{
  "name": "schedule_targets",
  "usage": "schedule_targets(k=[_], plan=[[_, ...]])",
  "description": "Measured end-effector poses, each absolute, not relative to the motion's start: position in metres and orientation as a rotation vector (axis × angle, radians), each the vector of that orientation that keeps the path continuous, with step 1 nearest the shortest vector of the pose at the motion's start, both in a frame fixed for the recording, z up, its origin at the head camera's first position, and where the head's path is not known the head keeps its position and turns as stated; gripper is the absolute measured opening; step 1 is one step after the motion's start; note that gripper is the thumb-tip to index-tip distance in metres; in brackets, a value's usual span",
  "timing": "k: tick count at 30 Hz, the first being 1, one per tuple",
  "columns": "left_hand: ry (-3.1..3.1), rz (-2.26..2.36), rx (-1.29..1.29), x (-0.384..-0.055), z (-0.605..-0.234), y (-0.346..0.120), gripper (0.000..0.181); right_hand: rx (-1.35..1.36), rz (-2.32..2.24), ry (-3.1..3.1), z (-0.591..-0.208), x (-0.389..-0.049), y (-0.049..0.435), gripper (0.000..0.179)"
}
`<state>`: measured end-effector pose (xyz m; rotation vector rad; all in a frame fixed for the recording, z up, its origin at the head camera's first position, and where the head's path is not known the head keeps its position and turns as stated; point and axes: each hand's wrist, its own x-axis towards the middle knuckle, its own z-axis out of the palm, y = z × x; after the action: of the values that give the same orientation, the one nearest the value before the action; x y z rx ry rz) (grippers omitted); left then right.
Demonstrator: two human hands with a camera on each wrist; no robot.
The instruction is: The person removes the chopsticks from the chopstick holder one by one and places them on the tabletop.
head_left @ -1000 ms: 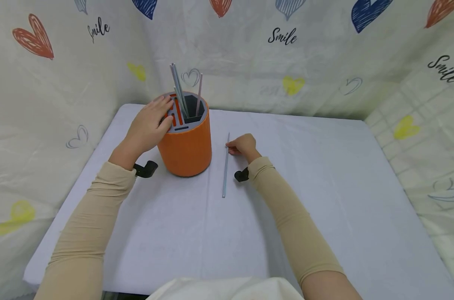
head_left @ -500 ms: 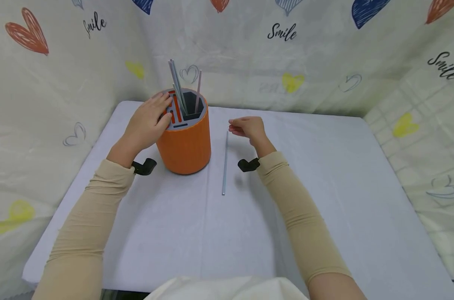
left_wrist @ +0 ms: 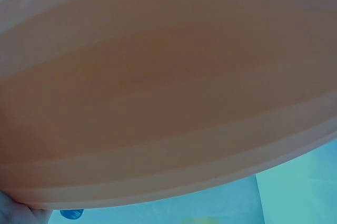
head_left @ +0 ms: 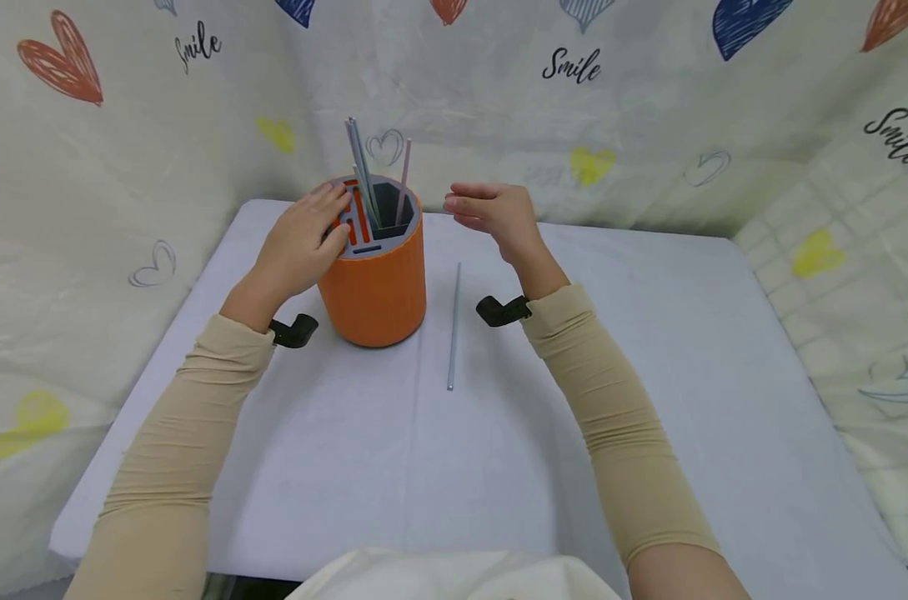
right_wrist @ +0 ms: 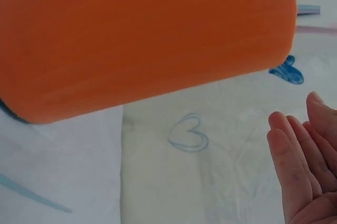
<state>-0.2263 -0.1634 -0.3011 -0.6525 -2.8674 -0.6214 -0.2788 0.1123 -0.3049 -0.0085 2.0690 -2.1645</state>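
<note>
An orange cylindrical holder [head_left: 374, 300] with a grey slotted top stands at the back left of the table. Several thin straw-like sticks [head_left: 359, 162], bluish and greenish, lean in its dark compartment along with a pink one [head_left: 403, 179]. My left hand [head_left: 298, 237] rests on the left part of the holder's top, its fingers lying over the slots. To the right of the holder, my right hand [head_left: 494, 215] is raised in the air, holding nothing, with fingers extended [right_wrist: 305, 166] in the right wrist view. A pale-blue stick [head_left: 454, 327] lies on the table below it.
A white cloth covers the table [head_left: 649, 375]. Behind and at both sides hangs a pale curtain [head_left: 484, 108] printed with hearts and "Smile" lettering, close to the holder's back. In the left wrist view, the holder's orange wall [left_wrist: 168, 87] fills most of the frame.
My right hand has let go of the pale-blue stick on the table and risen up and away from it, fingers straightening. The left hand has stayed on the holder.
</note>
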Motion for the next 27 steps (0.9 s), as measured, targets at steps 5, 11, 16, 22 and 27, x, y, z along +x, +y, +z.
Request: schedule_targets(k=[5, 11, 16, 22, 27], plan=[[-2.870, -0.620, -0.644, -0.227, -0.301, -0.164, 0.052, -0.141, -2.161, 2.077, -0.292, -0.272, 0.099, 0.040], [-2.875, -0.592, -0.656, -0.228, -0.302, -0.165, 0.053, -0.211, -2.176, 2.106, -0.280, -0.270, 0.087, 0.039], [-2.889, -0.566, -0.671, -0.230, -0.303, -0.165, 0.053, -0.241, -2.162, 2.134, -0.277, -0.270, 0.081, 0.042], [-2.895, -0.556, -0.675, -0.229, -0.301, -0.164, 0.053, -0.303, -2.168, 2.164, -0.276, -0.270, 0.073, 0.041], [-2.894, -0.562, -0.678, -0.229, -0.301, -0.165, 0.053, -0.355, -2.199, 2.181, -0.277, -0.273, 0.065, 0.037]])
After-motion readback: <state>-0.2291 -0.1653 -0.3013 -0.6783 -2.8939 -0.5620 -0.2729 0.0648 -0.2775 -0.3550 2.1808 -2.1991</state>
